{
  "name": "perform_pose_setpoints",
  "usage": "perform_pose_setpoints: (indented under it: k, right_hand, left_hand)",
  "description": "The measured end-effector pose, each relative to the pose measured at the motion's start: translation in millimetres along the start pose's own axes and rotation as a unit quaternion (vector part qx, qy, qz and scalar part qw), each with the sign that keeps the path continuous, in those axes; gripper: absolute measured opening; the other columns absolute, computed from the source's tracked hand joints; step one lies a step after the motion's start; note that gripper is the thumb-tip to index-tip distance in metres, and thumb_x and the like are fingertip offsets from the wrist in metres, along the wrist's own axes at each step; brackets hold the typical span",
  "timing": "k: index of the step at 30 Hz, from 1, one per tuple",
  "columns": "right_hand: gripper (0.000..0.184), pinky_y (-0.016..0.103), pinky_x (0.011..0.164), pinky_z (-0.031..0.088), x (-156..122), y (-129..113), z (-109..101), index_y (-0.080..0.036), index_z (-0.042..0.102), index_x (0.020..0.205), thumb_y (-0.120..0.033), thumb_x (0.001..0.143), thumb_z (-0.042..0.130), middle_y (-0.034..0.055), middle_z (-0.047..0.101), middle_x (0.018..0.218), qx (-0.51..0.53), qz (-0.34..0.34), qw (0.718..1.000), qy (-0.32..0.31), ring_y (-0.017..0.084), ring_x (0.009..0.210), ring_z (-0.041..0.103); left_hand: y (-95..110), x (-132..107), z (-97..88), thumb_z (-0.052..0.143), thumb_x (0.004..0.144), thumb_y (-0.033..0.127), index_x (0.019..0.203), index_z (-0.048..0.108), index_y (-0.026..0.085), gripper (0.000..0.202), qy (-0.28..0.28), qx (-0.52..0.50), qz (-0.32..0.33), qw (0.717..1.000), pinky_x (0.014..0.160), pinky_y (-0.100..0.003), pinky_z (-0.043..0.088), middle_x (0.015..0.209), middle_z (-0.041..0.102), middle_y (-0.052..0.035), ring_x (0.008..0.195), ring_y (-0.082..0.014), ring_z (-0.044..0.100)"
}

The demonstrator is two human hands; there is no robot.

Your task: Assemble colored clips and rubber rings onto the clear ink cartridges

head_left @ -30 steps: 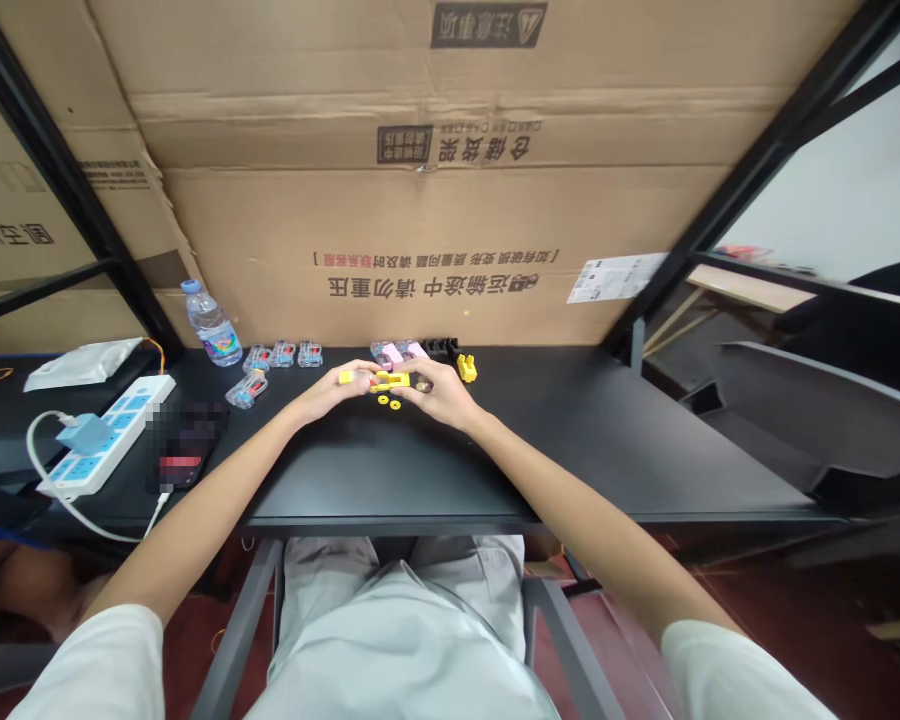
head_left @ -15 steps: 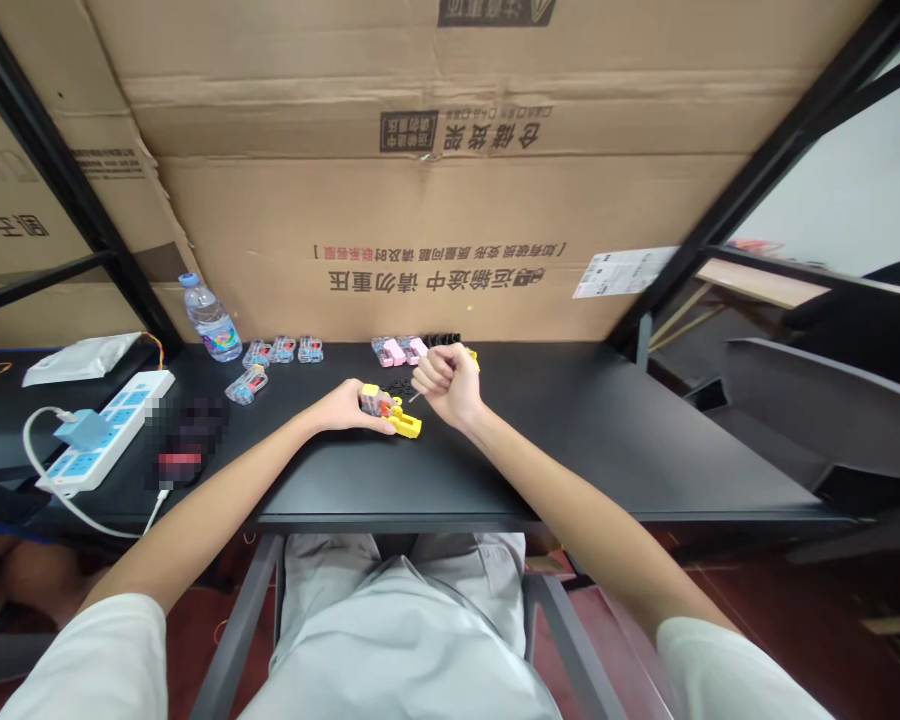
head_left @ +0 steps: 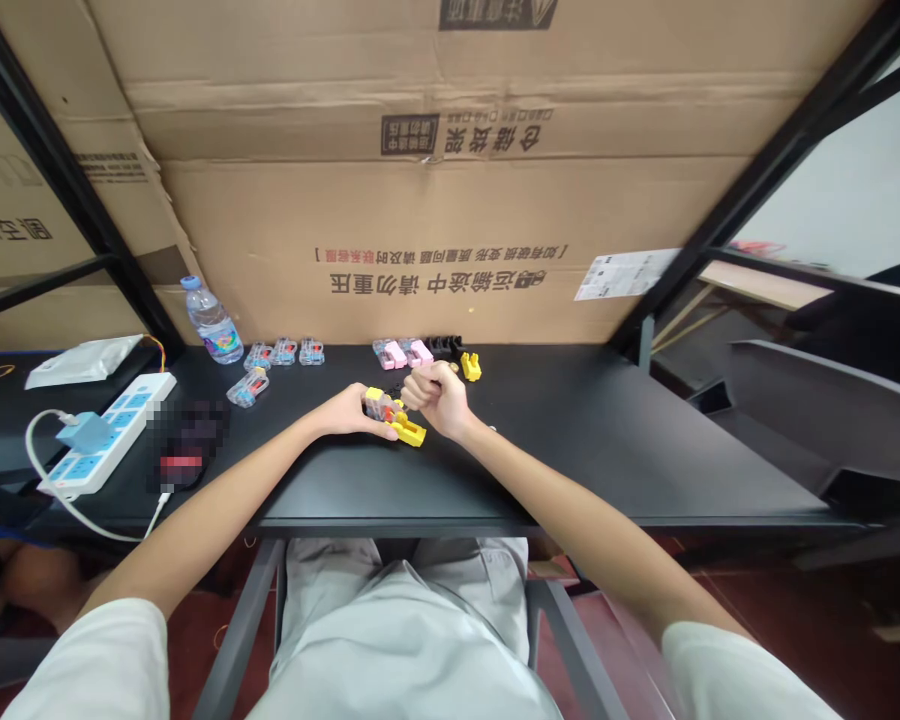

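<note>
A person sits at a black desk, both bare forearms reaching forward to the middle of the desk, with the hands close together and nearly touching.

The left hand comes in from about 8 o'clock, its fingers closed around a clear plastic block that is joined to a yellow plastic part. This small assembly sits at the centre, low over the desk or resting on it; the hand hides whether it touches. The right hand comes in from about 4 o'clock, curled into a tight fist with its fingers pressed together just above the yellow part. Anything pinched inside that fist is hidden.

Farther off, toward 12 o'clock, lie pink pieces, black pieces and a small yellow piece. Toward 11 o'clock are clear parts with red inserts and a water bottle. At about 9 o'clock are a white power strip with a blue charger, a blurred phone and a white pouch. A large cardboard box stands along the desk's far edge.
</note>
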State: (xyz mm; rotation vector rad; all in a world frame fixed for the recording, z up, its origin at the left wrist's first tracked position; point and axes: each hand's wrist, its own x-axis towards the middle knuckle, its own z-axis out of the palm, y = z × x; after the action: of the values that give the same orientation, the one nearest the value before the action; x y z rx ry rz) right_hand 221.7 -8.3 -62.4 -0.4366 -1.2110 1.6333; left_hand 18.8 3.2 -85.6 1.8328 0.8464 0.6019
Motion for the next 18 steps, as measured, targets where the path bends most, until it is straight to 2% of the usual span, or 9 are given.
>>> perform_pose_setpoints:
  k: [7, 13, 18]
  right_hand:
    - [0.055, 0.029, 0.049, 0.015, -1.1, 6.5, 6.1, -0.024, 0.021, 0.048, -0.033, 0.075, 0.068, -0.0074, 0.018, 0.047, -0.026, 0.003, 1.0, 0.008, 0.009, 0.047, 0.012]
    - [0.056, 0.029, 0.048, 0.016, 0.8, -0.3, 4.9, -0.024, 0.019, 0.048, -0.036, 0.075, 0.066, -0.0068, 0.017, 0.046, -0.024, -0.015, 0.999, 0.033, 0.009, 0.045, 0.013]
    - [0.057, 0.029, 0.047, 0.017, 0.3, -0.6, 2.5, -0.024, 0.019, 0.05, -0.038, 0.076, 0.067, -0.0073, 0.018, 0.047, -0.031, -0.004, 0.999, 0.013, 0.008, 0.045, 0.013]
  left_hand:
    - [-3.6, 1.3, -1.8, 0.097, 0.064, 0.047, 0.096, 0.083, 0.011, 0.05, 0.004, 0.008, 0.011, 1.0, 0.08, -0.034, 0.057, 0.091, 0.082, -0.0089, 0.081, -0.0241, 0.074]
    - [-5.0, 1.8, -1.1, 0.097, 0.065, 0.046, 0.106, 0.084, 0.011, 0.055, 0.004, 0.006, 0.018, 1.0, 0.084, -0.035, 0.057, 0.096, 0.082, -0.0104, 0.085, -0.0248, 0.075]
    - [-5.0, 1.1, -1.2, 0.097, 0.066, 0.047, 0.101, 0.084, 0.012, 0.051, -0.001, 0.011, 0.027, 1.0, 0.083, -0.033, 0.056, 0.097, 0.082, -0.0103, 0.086, -0.0239, 0.074]
